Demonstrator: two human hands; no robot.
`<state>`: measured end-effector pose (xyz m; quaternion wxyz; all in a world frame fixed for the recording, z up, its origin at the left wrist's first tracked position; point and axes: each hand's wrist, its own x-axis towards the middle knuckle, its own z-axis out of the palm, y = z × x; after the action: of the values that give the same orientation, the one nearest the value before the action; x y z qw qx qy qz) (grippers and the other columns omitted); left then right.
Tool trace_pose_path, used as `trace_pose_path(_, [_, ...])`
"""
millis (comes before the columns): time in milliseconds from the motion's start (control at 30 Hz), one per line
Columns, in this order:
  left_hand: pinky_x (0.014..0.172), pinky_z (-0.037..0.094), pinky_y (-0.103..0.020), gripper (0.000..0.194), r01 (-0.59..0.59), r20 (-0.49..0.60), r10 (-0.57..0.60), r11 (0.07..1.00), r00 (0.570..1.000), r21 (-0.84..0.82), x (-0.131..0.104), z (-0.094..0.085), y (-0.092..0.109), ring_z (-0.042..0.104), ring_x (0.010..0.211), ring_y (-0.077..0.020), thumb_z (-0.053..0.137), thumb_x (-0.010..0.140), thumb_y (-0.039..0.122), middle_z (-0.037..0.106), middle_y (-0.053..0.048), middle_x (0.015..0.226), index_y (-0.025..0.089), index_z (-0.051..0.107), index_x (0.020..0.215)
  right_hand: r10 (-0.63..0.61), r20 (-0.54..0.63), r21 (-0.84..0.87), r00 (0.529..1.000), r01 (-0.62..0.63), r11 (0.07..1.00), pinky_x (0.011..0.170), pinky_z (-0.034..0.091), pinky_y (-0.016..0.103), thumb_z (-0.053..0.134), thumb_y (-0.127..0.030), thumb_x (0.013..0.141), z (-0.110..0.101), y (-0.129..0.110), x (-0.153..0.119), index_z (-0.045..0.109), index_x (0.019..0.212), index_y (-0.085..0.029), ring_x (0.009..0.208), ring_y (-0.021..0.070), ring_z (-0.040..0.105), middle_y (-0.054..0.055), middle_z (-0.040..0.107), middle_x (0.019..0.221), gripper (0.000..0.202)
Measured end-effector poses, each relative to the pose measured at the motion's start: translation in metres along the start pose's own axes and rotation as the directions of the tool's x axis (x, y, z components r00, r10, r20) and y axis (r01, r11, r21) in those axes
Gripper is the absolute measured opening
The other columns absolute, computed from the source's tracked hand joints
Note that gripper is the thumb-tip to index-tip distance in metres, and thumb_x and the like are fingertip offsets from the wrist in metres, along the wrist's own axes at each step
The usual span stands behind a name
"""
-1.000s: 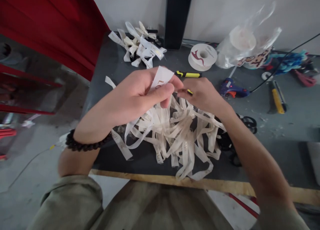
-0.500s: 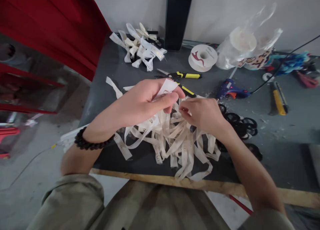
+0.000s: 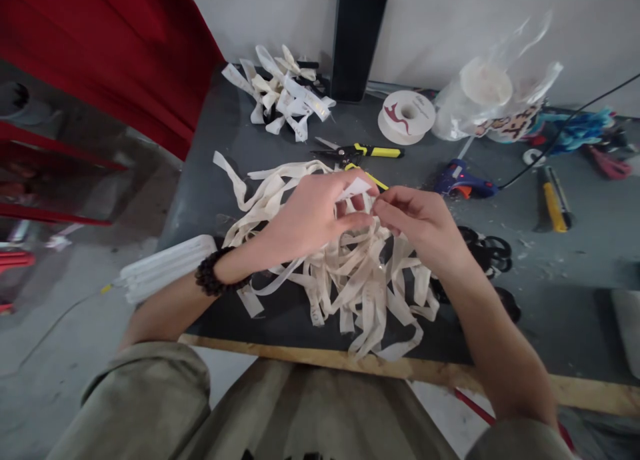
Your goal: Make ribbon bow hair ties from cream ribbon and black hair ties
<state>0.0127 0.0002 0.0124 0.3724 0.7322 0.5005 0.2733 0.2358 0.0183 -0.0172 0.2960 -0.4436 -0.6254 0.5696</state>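
My left hand [image 3: 325,210] is closed on a white printed ribbon [image 3: 354,189], whose end sticks out above the fingers. Close against it, my right hand [image 3: 417,220] pinches with thumb and forefinger; what lies between those fingertips is too small to make out, perhaps part of the same ribbon. Both hands are held over a loose heap of cream ribbon strips [image 3: 370,307] on the dark table. Just beyond the hands lie scissors [image 3: 350,152] with black and yellow handles, partly covered by my left hand.
Ribbon bows [image 3: 287,100] are piled at the back left, beside a leaning black phone [image 3: 359,40]. A ribbon spool [image 3: 407,117], a blue glue gun [image 3: 463,179] with its cord, a yellow cutter knife [image 3: 555,200] and black hair ties [image 3: 487,250] lie to the right.
My left hand has moved slightly right and turned, its fingers now meeting the right hand's fingertips. The held ribbon has tilted, with less of it showing. My right hand has rotated, with its fingers raised.
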Motion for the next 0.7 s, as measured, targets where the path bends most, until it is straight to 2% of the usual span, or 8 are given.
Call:
trace_pose_path(167, [0.072, 0.051, -0.027, 0.007, -0.042, -0.024, 0.043, 0.998, 0.999, 0.038, -0.002, 0.005, 0.002, 0.072, 0.076, -0.0141, 0.082, 0.097, 0.027, 0.082, 0.000, 0.093, 0.021, 0.078, 0.098, -0.022, -0.014, -0.113, 1.000, 0.021, 0.993, 0.059, 0.032, 0.028, 0.072, -0.041, 0.100, 0.001, -0.002, -0.013, 0.072, 0.085, -0.019, 0.063, 0.0109, 0.045, -0.003, 0.061, 0.072, 0.026])
trace_pose_path(333, [0.075, 0.053, -0.028, 0.037, 0.019, 0.072, -0.016, 0.999, 0.997, -0.040, -0.003, -0.008, 0.003, 0.071, 0.078, -0.0141, 0.066, 0.108, 0.036, 0.084, -0.002, 0.111, 0.028, 0.071, 0.144, -0.083, -0.188, -0.336, 0.979, 0.016, 0.942, 0.060, 0.044, 0.027, 0.074, -0.037, 0.101, -0.023, -0.003, -0.047, 0.076, 0.094, -0.021, 0.065, 0.0127, 0.060, -0.001, 0.071, 0.078, 0.017])
trace_pose_path(400, [0.073, 0.051, -0.028, 0.035, 0.041, 0.074, -0.039, 0.999, 0.996, -0.024, -0.002, -0.010, 0.004, 0.071, 0.080, -0.0151, 0.060, 0.111, 0.040, 0.084, -0.003, 0.109, 0.028, 0.073, 0.142, -0.171, -0.231, -0.536, 0.958, 0.022, 0.844, 0.060, 0.045, 0.027, 0.075, -0.032, 0.100, -0.036, -0.006, -0.066, 0.077, 0.096, -0.023, 0.064, 0.0123, 0.064, -0.001, 0.075, 0.078, 0.010])
trace_pose_path(467, [0.072, 0.050, -0.027, 0.034, 0.054, 0.080, -0.052, 0.998, 0.995, -0.019, -0.001, -0.011, 0.004, 0.071, 0.084, -0.0156, 0.057, 0.112, 0.040, 0.084, -0.004, 0.110, 0.026, 0.075, 0.137, -0.337, -0.193, -0.745, 0.921, 0.086, 0.661, 0.062, 0.047, 0.027, 0.078, -0.027, 0.097, -0.047, -0.011, -0.087, 0.077, 0.094, -0.026, 0.062, 0.0114, 0.066, -0.003, 0.076, 0.078, 0.004])
trace_pose_path(567, [0.071, 0.049, -0.027, 0.034, 0.066, 0.117, -0.065, 0.998, 0.991, -0.008, 0.000, -0.011, 0.006, 0.070, 0.081, -0.0151, 0.058, 0.110, 0.040, 0.084, -0.006, 0.111, 0.024, 0.077, 0.133, -0.498, -0.170, -0.879, 0.850, 0.099, 0.467, 0.062, 0.052, 0.027, 0.079, -0.019, 0.096, -0.064, -0.012, -0.121, 0.073, 0.095, -0.030, 0.064, 0.0126, 0.072, -0.004, 0.079, 0.080, 0.013])
trace_pose_path(600, [0.069, 0.048, -0.027, 0.034, 0.068, 0.141, -0.068, 0.998, 0.988, 0.004, 0.000, -0.010, 0.006, 0.068, 0.076, -0.0145, 0.057, 0.111, 0.041, 0.084, -0.006, 0.109, 0.024, 0.078, 0.132, -0.478, -0.107, -0.892, 0.872, 0.129, 0.433, 0.061, 0.053, 0.027, 0.078, -0.018, 0.096, -0.069, -0.008, -0.134, 0.072, 0.095, -0.032, 0.064, 0.0138, 0.073, -0.005, 0.080, 0.081, 0.016])
trace_pose_path(667, [0.062, 0.044, -0.028, 0.033, 0.064, 0.200, -0.071, 0.997, 0.977, 0.038, 0.000, -0.010, 0.006, 0.062, 0.064, -0.0125, 0.057, 0.111, 0.042, 0.084, -0.004, 0.102, 0.025, 0.079, 0.129, -0.115, 0.191, -0.775, 0.975, 0.222, 0.591, 0.063, 0.058, 0.030, 0.071, -0.021, 0.098, -0.078, 0.006, -0.166, 0.072, 0.098, -0.037, 0.068, 0.0178, 0.077, -0.003, 0.081, 0.085, 0.016])
trace_pose_path(700, [0.059, 0.041, -0.029, 0.033, 0.063, 0.233, -0.074, 0.997, 0.970, 0.054, 0.000, -0.009, 0.006, 0.057, 0.058, -0.0111, 0.057, 0.111, 0.042, 0.083, -0.004, 0.099, 0.025, 0.080, 0.126, 0.119, 0.374, -0.711, 0.920, 0.202, 0.673, 0.059, 0.057, 0.032, 0.066, -0.022, 0.099, -0.081, 0.017, -0.185, 0.071, 0.090, -0.038, 0.065, 0.0192, 0.077, -0.003, 0.078, 0.078, 0.020])
